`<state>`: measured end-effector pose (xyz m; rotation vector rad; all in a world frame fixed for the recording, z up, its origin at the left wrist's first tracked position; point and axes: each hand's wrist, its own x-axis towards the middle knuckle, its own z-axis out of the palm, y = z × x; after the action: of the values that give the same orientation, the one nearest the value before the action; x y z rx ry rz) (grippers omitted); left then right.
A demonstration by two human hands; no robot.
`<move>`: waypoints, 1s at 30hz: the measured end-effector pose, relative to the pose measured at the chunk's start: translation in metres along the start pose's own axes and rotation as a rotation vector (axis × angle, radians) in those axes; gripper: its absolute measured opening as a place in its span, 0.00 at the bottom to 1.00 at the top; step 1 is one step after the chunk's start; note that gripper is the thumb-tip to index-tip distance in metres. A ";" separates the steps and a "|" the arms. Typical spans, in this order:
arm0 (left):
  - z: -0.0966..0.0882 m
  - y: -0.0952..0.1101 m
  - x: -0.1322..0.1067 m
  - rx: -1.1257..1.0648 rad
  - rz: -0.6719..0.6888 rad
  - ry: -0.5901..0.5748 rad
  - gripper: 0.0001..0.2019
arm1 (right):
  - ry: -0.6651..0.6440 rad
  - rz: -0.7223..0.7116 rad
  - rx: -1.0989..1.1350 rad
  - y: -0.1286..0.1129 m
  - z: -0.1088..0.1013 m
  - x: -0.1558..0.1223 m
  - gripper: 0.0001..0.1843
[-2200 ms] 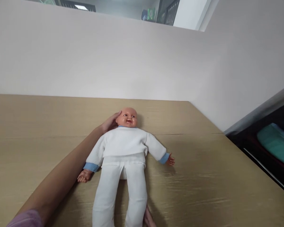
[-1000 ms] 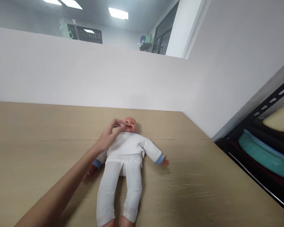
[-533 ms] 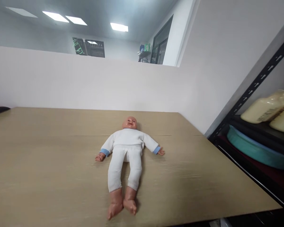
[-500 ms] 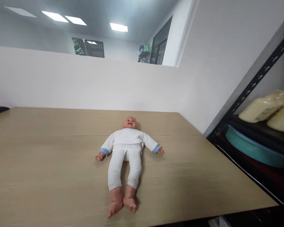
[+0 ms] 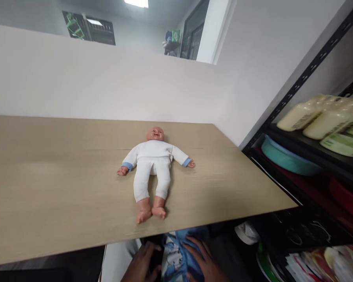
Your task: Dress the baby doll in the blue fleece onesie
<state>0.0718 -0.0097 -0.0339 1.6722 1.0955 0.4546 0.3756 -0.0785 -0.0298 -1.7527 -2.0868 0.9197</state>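
Observation:
A baby doll in a white suit with blue cuffs lies on its back on the wooden table, arms spread, bare feet toward me. Both of my hands are below the table's near edge, at the bottom of the view. My left hand and my right hand rest on a blue and white printed cloth in my lap. The fingers of the right hand lie spread on the cloth. The left hand's fingers curl at the cloth's edge, and I cannot see whether they grip it.
A white partition wall stands behind the table. A black metal shelf rack stands to the right, holding cream bottles, a teal basin and, lower down, papers.
My left hand let go of the doll's head and drew back out of view. The view pulled away from the table, and both hands now show below its edge on the printed cloth.

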 end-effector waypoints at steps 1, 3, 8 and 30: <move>0.006 -0.009 0.000 0.092 -0.025 0.006 0.28 | -0.068 -0.024 -0.002 0.001 0.000 -0.005 0.38; 0.017 -0.025 0.004 0.206 -0.042 -0.054 0.36 | -0.156 -0.078 0.004 0.003 0.003 -0.014 0.37; 0.041 -0.038 0.025 0.208 0.094 -0.070 0.43 | -0.116 -0.133 0.019 0.007 0.009 -0.019 0.22; -0.062 0.184 0.000 -0.339 0.159 0.114 0.22 | -0.136 -0.250 1.046 -0.135 -0.136 0.021 0.36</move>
<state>0.1066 0.0164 0.1550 1.4502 0.9107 0.8003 0.3429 -0.0280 0.1537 -0.8715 -1.3600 1.6476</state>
